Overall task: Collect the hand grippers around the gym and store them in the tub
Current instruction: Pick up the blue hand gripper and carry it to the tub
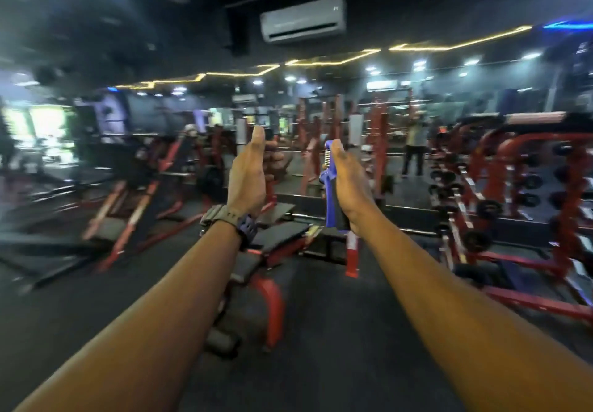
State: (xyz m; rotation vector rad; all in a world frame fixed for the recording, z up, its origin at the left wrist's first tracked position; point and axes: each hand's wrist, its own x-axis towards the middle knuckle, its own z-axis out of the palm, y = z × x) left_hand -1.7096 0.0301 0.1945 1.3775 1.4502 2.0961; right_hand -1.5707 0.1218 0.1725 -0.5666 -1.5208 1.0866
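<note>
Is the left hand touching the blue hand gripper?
Apart. The head view shows dark background between the left hand and the blue hand gripper, which the right hand holds.
</note>
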